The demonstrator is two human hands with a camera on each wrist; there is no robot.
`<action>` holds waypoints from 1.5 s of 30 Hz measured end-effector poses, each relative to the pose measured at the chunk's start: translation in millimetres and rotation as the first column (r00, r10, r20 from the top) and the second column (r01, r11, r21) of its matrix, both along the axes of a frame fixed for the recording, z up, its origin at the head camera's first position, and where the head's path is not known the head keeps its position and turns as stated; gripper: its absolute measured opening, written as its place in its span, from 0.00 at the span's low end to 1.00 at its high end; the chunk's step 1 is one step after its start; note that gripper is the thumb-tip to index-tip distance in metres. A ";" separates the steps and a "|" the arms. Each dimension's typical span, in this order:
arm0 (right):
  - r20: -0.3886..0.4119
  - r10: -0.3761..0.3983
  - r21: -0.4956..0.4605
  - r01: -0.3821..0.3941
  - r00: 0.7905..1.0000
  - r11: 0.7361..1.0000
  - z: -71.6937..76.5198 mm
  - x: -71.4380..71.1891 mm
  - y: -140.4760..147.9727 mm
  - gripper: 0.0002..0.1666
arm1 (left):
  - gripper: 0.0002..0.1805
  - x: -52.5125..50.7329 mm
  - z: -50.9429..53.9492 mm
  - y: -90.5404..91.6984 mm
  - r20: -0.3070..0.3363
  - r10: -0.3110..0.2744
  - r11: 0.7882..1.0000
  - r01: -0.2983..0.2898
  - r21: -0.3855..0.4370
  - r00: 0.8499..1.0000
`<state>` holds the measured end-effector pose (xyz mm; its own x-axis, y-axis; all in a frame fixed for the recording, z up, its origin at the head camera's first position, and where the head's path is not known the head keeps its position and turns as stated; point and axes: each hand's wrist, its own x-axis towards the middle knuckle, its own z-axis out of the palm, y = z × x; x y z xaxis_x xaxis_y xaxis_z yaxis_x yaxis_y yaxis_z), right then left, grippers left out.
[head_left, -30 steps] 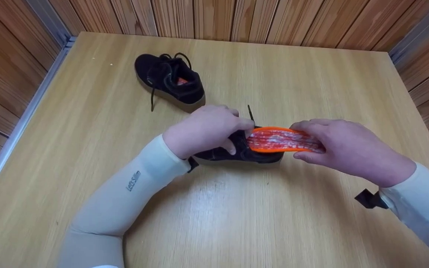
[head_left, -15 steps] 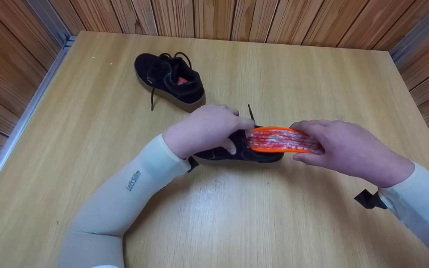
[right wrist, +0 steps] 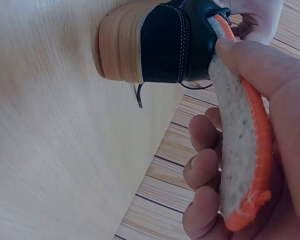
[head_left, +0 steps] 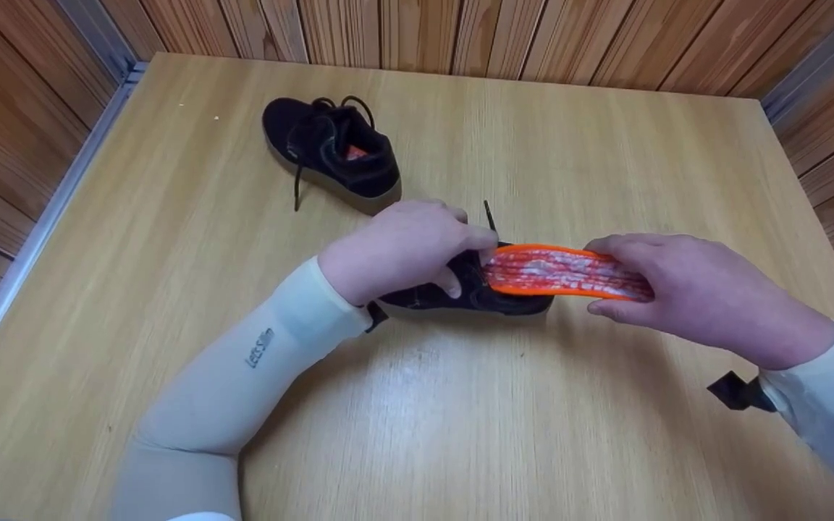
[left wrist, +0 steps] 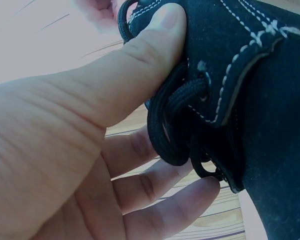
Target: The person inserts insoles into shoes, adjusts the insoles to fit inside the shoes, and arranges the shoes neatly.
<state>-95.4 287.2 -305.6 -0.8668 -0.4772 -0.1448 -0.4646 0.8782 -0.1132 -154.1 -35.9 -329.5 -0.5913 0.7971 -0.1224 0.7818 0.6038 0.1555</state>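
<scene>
A black lace-up shoe [head_left: 478, 295] with white stitching lies on the table, toe to the left. My left hand [head_left: 410, 250] grips it around the lacing; in the left wrist view the thumb presses the black upper [left wrist: 210, 55] and the other fingers sit behind the laces [left wrist: 162, 120]. An orange-edged insole [head_left: 562, 271] with a red and white top slopes out of the shoe's opening. Its outer end is held by my right hand [head_left: 706, 293], thumb on one edge and fingers on the other. Grey speckled underside [right wrist: 235, 130] shows in the right wrist view. The insole's front part is hidden inside the shoe.
A second black shoe [head_left: 301, 137] stands farther back to the left, laces loose, with a red insole [head_left: 355, 153] visible inside. The wooden table [head_left: 417, 412] meets a plank wall [head_left: 417, 32] at its far edge. A metal rail [head_left: 48, 202] runs along the left.
My right hand has shifted a little to the right with the insole, so more of its length shows outside the shoe. My left hand keeps its grip on the shoe.
</scene>
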 end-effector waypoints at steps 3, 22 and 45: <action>-0.002 0.001 0.001 -0.001 1.000 1.000 2.2 -0.1 1.5 0.42 | 0.32 -0.1 0.6 -0.3 -0.003 -0.004 1.000 0.004 0.002 1.000; -0.028 0.043 -0.055 -0.044 0.999 0.998 -2.9 -2.0 -5.4 0.37 | 0.29 -0.5 -0.1 -0.6 -0.001 0.006 1.000 -0.006 0.008 1.000; -0.004 0.026 -0.025 -0.026 1.000 0.999 -8.1 -2.8 -4.7 0.41 | 0.29 -0.6 -0.6 0.1 -0.005 0.007 1.000 -0.007 0.000 1.000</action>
<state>-98.2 282.6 -313.7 -0.8544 -0.5033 -0.1292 -0.4880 0.8626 -0.1331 -154.6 -35.9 -330.1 -0.5978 0.7927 -0.1196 0.7780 0.6096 0.1518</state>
